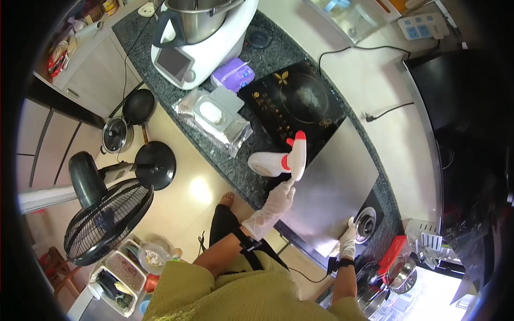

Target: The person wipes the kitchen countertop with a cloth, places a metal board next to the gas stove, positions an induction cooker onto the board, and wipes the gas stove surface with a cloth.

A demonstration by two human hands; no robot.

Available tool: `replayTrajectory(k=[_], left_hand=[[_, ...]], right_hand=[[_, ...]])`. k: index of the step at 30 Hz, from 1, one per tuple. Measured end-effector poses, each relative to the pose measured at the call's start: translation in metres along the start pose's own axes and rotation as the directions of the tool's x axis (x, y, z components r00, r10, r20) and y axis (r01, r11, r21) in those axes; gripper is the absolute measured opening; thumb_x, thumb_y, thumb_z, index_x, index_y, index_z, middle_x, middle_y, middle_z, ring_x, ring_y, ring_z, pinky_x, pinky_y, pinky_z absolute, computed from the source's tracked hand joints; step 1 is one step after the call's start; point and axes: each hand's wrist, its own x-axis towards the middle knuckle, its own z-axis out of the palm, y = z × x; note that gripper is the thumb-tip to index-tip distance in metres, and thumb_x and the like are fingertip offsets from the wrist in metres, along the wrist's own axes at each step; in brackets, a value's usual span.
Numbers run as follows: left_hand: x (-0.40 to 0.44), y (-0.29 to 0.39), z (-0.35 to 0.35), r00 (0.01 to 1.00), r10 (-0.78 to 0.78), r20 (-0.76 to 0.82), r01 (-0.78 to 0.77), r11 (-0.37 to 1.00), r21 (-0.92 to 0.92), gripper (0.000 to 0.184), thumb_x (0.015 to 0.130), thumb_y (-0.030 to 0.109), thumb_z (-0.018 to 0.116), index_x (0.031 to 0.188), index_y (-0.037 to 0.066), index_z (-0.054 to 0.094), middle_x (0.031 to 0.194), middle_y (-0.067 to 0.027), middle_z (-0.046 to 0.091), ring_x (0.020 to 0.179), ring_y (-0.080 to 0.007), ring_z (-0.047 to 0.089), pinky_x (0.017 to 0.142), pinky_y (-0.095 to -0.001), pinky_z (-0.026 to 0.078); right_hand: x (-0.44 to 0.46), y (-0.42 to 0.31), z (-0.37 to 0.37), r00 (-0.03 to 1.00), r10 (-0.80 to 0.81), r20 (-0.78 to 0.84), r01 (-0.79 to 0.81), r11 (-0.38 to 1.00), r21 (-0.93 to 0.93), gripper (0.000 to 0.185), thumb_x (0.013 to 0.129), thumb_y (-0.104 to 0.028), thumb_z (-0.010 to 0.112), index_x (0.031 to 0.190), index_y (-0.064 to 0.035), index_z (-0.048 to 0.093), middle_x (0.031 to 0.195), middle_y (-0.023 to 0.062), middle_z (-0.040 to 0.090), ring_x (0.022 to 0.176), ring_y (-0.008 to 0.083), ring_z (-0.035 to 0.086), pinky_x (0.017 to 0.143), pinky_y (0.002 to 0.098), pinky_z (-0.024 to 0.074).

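Nearest the camera is the yellow-green shirt (230, 291); ahead of it, the spray bottle (267, 163) is just beyond the gloved left hand (280, 199) – the nearer hand – its long axis running crosswise, body to the left, sprayer head (297, 160) to the right. The left fingertips reach the back of that head (whether they grip cannot be told), while the right hand (348, 243) – closure likewise unclear – is beside the round metal fitting (366, 224)

Whitish gloves (261, 219) cover the left hand (282, 197) and right hand (348, 245). Black straps (248, 241) sit just behind each; farther back are olive-yellow sleeves (179, 283), with black legwear (223, 222) below.
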Motion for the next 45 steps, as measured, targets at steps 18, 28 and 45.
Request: replayTrajectory(k=[18,28,45], left_hand=[[-0.056,-0.026,-0.088,0.898,-0.306,0.315,0.386,0.892,-0.235,0.034,0.1,0.022,0.053,0.126,0.002,0.056,0.115,-0.007,0.065,0.101,-0.0138,0.061,0.083,-0.027,0.051],[-0.044,0.001,-0.081,0.902,-0.297,0.314,0.384,0.884,-0.268,0.039,0.097,0.023,0.059,0.13,0.004,0.054,0.102,-0.0018,0.065,0.079,-0.0085,0.056,0.072,-0.0248,0.05],[-0.031,-0.027,-0.063,0.912,-0.352,0.211,0.405,0.85,-0.336,0.033,0.096,0.015,0.058,0.126,0.001,0.056,0.098,-0.0012,0.067,0.073,-0.0079,0.057,0.07,-0.0229,0.049]], right_hand=[[0.027,0.01,-0.016,0.998,0.063,-0.02,-0.063,0.998,0.0,0.051,0.088,-0.053,0.063,0.109,-0.0063,0.064,0.109,0.0072,0.064,0.099,0.0248,0.055,0.097,0.038,0.0395],[0.049,0.036,-0.019,0.993,-0.005,-0.116,0.002,1.0,-0.025,0.077,0.086,-0.047,0.068,0.14,-0.0049,0.034,0.132,0.0135,0.053,0.11,0.0276,0.055,0.1,0.0402,0.0401],[-0.054,-0.01,0.013,0.991,-0.127,0.037,0.105,0.925,0.365,0.059,0.089,-0.042,0.066,0.133,-0.0075,0.046,0.115,0.0069,0.061,0.095,0.021,0.057,0.087,0.0344,0.0456]])
